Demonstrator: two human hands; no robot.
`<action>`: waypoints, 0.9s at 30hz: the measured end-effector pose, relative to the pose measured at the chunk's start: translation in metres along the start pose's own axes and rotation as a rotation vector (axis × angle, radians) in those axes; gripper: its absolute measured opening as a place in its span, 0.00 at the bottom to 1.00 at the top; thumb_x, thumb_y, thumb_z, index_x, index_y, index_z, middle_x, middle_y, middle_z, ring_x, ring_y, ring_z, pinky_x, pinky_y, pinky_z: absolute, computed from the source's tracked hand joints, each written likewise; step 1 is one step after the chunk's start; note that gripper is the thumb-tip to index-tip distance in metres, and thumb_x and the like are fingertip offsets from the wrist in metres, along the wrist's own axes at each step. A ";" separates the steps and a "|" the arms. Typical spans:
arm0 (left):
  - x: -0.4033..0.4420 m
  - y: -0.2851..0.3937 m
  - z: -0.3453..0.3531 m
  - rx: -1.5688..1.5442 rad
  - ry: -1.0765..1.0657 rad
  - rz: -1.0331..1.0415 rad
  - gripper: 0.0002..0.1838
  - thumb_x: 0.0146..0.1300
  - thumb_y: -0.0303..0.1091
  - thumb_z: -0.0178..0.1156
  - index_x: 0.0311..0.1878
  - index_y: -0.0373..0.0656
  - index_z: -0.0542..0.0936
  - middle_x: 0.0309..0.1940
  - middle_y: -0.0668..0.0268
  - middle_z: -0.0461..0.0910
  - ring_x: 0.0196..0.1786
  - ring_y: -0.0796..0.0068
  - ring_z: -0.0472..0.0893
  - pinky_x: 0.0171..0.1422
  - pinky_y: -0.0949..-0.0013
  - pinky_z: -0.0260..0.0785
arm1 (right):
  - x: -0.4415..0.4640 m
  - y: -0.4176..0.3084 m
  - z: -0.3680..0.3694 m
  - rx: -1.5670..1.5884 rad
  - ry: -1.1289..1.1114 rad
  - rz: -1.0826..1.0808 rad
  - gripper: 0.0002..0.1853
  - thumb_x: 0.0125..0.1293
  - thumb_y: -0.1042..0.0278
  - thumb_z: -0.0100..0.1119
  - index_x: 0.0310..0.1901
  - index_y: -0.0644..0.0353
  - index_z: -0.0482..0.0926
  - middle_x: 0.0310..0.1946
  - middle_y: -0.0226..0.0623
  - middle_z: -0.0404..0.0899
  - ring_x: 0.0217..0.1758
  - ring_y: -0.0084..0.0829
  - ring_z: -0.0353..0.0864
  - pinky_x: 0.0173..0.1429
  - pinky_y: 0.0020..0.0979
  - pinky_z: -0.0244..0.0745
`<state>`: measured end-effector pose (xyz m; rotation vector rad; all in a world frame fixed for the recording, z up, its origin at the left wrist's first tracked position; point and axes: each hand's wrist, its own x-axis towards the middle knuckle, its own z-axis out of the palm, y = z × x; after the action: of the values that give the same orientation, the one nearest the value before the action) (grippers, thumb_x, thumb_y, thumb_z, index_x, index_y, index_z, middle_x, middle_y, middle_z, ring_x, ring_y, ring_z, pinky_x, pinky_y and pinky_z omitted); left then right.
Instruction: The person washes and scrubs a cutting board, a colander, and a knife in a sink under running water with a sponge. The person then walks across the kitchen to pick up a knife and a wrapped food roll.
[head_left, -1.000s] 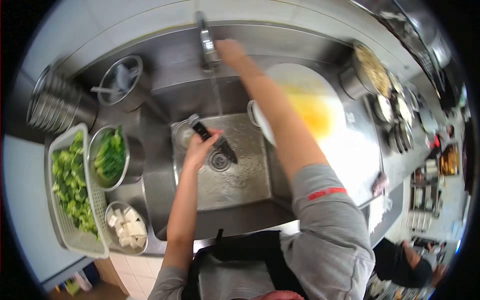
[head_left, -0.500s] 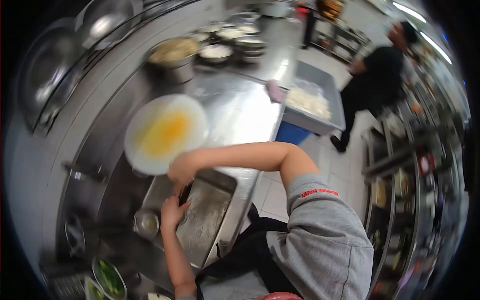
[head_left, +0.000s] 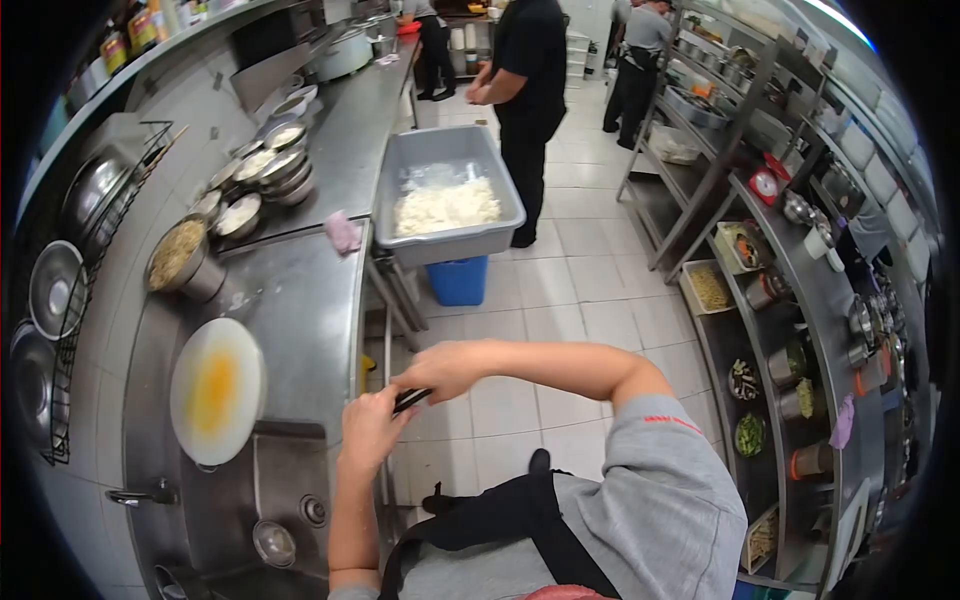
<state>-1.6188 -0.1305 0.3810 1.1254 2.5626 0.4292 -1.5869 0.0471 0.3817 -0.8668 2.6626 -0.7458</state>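
Note:
My left hand and my right hand meet in front of me, beside the front edge of the steel counter. Between them shows a narrow black object with a pale line along it; its kind is unclear, as the fingers cover most of it. Both hands are closed around it. To the left, a round white cutting board stained orange-yellow lies across the sink's edge. Below it is the steel sink, with a small metal bowl inside.
A grey tub of white chopped food stands above a blue bin. A person in black stands behind it. Steel shelves with food containers line the right. A pot and several bowls sit on the counter.
My hands have moved from over the sink to the right, past the counter's front edge. The view has turned, and the sink now lies lower left. Water no longer shows in the basin.

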 end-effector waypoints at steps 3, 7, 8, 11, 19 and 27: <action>0.029 0.055 0.025 -0.061 0.372 0.423 0.29 0.47 0.41 0.65 0.54 0.40 0.71 0.51 0.51 0.72 0.57 0.54 0.70 0.59 0.60 0.62 | -0.129 0.034 0.007 0.189 0.082 0.286 0.19 0.58 0.52 0.55 0.41 0.61 0.75 0.28 0.47 0.77 0.36 0.48 0.76 0.38 0.43 0.68; 0.068 0.074 0.061 -0.294 0.170 0.391 0.32 0.49 0.43 0.64 0.57 0.40 0.68 0.65 0.53 0.56 0.69 0.55 0.51 0.69 0.57 0.49 | -0.297 0.069 0.063 0.381 0.196 0.813 0.18 0.64 0.51 0.46 0.33 0.60 0.74 0.17 0.34 0.72 0.21 0.31 0.73 0.29 0.35 0.69; 0.079 0.064 0.082 -0.299 0.176 0.390 0.32 0.49 0.43 0.64 0.57 0.40 0.68 0.65 0.53 0.56 0.69 0.55 0.51 0.69 0.57 0.49 | -0.332 0.069 0.082 0.569 0.221 1.003 0.13 0.63 0.58 0.50 0.32 0.61 0.72 0.17 0.33 0.72 0.17 0.27 0.73 0.21 0.31 0.68; 0.103 0.006 0.168 -0.072 -0.066 0.081 0.33 0.49 0.47 0.64 0.56 0.40 0.69 0.65 0.51 0.55 0.68 0.53 0.52 0.68 0.56 0.49 | -0.424 0.084 0.178 0.828 0.306 1.369 0.12 0.52 0.67 0.60 0.31 0.65 0.69 0.16 0.39 0.73 0.16 0.28 0.74 0.15 0.31 0.66; 0.087 -0.126 0.317 -0.010 -0.605 -0.495 0.21 0.44 0.48 0.67 0.36 0.41 0.81 0.39 0.54 0.79 0.43 0.56 0.78 0.48 0.59 0.70 | -0.501 0.093 0.392 0.735 0.368 2.040 0.08 0.47 0.69 0.56 0.22 0.66 0.78 0.15 0.42 0.76 0.18 0.35 0.78 0.23 0.35 0.71; 0.197 -0.124 0.364 0.025 -0.618 -0.469 0.18 0.53 0.44 0.56 0.37 0.39 0.81 0.43 0.52 0.77 0.48 0.54 0.76 0.51 0.58 0.68 | -0.551 0.150 0.493 1.074 0.303 2.095 0.12 0.54 0.62 0.61 0.25 0.64 0.79 0.19 0.39 0.76 0.20 0.35 0.76 0.25 0.38 0.69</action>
<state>-1.6835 -0.0099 -0.0289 0.5114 2.1656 -0.0647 -1.0369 0.2896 -0.0744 1.9297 1.3248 -1.1147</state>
